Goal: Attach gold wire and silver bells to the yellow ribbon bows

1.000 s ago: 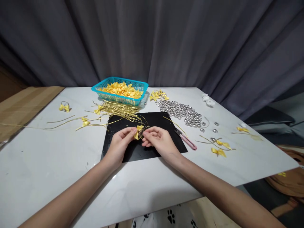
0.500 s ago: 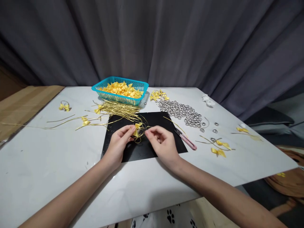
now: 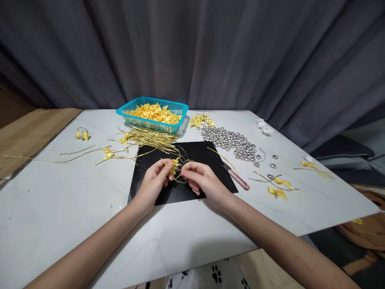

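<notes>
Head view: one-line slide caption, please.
Above a black mat, left fingers pinch a yellow bow; right fingers pinch gold cord.

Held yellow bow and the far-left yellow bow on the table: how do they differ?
The held bow is pinched in the left hand, over the black mat; the far-left bow lies untouched on the white table.
The held bow is partly covered by fingers; the far-left bow has no hand over it.
Both are yellow.

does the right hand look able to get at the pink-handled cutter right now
Probably yes: the pink-handled cutter lies close to the right of the right hand, with nothing standing between them. That hand seems to be pinching gold wire, so it would likely need to let go first.
</notes>
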Available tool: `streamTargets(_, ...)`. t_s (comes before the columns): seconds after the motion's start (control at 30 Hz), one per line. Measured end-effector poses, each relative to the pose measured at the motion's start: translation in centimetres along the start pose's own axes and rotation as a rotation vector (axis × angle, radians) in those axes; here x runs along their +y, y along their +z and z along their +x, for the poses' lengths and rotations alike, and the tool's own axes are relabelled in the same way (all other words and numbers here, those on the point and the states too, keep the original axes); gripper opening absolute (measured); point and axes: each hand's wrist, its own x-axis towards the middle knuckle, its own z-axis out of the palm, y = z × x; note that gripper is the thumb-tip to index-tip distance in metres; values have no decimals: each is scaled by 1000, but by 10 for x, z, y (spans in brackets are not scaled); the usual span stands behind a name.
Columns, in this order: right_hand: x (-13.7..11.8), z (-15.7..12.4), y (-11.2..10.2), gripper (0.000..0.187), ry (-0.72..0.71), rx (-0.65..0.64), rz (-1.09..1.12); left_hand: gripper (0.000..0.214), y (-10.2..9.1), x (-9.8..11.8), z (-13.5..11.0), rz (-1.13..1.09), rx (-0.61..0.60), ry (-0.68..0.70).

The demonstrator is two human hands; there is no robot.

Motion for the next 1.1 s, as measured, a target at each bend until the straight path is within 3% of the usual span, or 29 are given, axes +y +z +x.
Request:
streamTargets(0.13, -6, -3, -4, 13, 25, -135, 189, 31, 0, -4, 0, 78, -21, 49)
streamTargets(0.23, -9, -3, -6, 16, 18, -160, 212, 26, 0, -8, -2, 186, -74, 123)
streamTargets(0.37, -8, -3, -5, 21, -12, -91, 104, 18, 0, -9, -8, 361, -112, 215)
streamTargets(0.57, -2, 4, -8, 20, 37, 54, 185, 14, 2, -6, -12, 473, -135, 279)
streamTargets(0.8, -4, 4, -6, 19, 63, 95, 125, 9, 1, -3, -12, 593, -187, 398)
streamTargets(0.97, -5, 2, -3, 18, -63, 57, -40, 11, 2, -1, -10, 571, -167, 344)
streamTargets(1.1, -3, 3, -1, 19, -169, -11, -159, 18, 2, -2, -5, 238, -134, 107)
